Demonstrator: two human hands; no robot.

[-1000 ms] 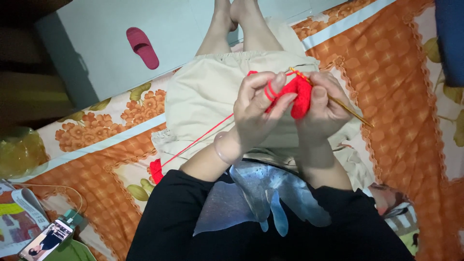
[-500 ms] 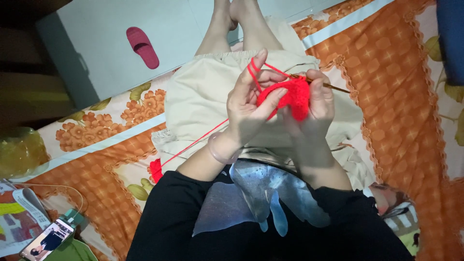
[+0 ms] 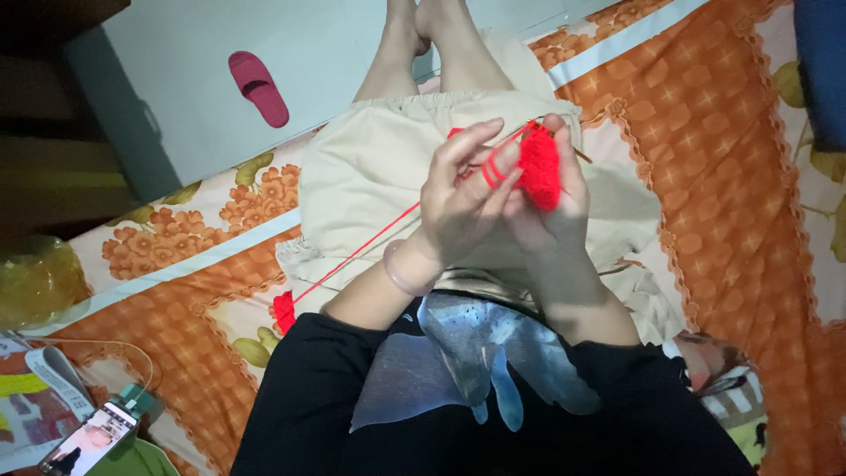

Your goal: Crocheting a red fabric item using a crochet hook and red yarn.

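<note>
Mostly hidden behind the left hand point(image 3: 458, 207) and right hand point(image 3: 551, 220): the red knitting point(image 3: 539, 167), its shape impossible to tell. Needle point(image 3: 582, 157) visible only as a thin tip past the right fingers, the rest covered. Red yarn ball point(image 3: 284, 310) half tucked behind the black sleeve point(image 3: 308, 388). Feet point(image 3: 423, 13) cut off by the top edge. Phone point(image 3: 88, 441) cropped at the bottom edge, screen too small to make out. Blue pillow point(image 3: 824, 70) cut by the right edge. Yellow bag point(image 3: 35, 282) blurred, cropped at left.

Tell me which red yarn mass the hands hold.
The knitted red piece between the left hand and right hand; the red yarn ball lies apart on the bedsheet.
</note>
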